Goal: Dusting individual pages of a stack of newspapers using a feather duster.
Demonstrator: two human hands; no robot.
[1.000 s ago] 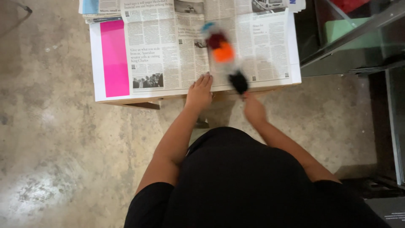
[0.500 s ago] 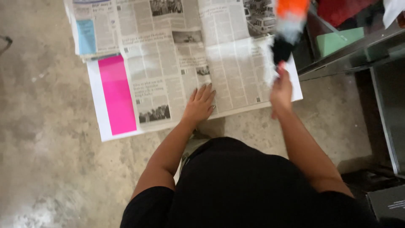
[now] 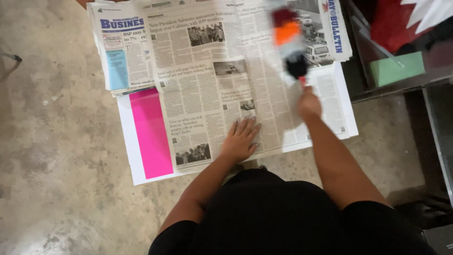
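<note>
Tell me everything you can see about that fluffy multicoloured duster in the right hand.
The fluffy multicoloured duster is blurred by motion, so detail is soft. It shows bands of colour: dark red at the far end, bright orange, a pale grey-white stretch, then black nearest the grip, with a small red bit of handle below that. It looks soft and feathery. The right hand grips its handle end, and the head points away from the person, over the open newspaper. Whether it touches the paper cannot be told.

To your left you see bare concrete floor (image 3: 61, 156). A bright pink strip (image 3: 151, 132) borders the white sheet (image 3: 126, 137). To your right, a green block (image 3: 395, 67) rests beside red cloth (image 3: 387, 23).
</note>
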